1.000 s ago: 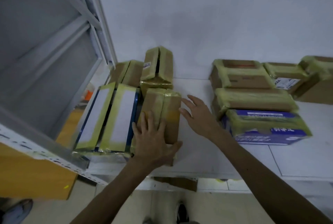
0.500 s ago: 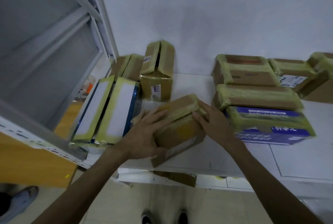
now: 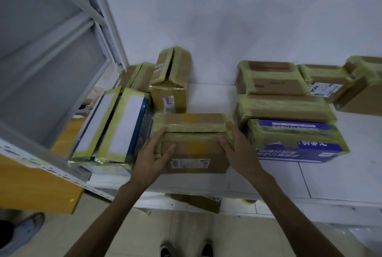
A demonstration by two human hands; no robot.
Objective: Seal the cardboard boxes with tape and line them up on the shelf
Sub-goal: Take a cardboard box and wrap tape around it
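The shelf (image 3: 341, 178) carries everything, and the box (image 3: 196, 153) lies on it near the front edge, between the two hands. Outside the left hold, the white boxes (image 3: 122, 128) lean just beside the box's end. Outside the right hold, the blue box (image 3: 299, 143) sits just beside the other end, so fingers have little room on either side. Beyond the grip, towards the wall, there is bare shelf.

The box is plain cardboard banded in yellowish tape (image 3: 192, 127), with a dark gap along the top seam between the hands. It looks light enough for a two-handed squeeze, stiff at its corners and softer mid-panel. The tape is probably slick, so the bare card lower on the ends is the safer place to hold.

The left hand (image 3: 148, 161) grips the left front corner, thumb laid across the front face and fingers round the end. The right hand (image 3: 239, 153) presses flat against the right end, its fingers straight and its thumb at the front edge. A small label (image 3: 190, 163) sits on the front face, below and between the thumbs.
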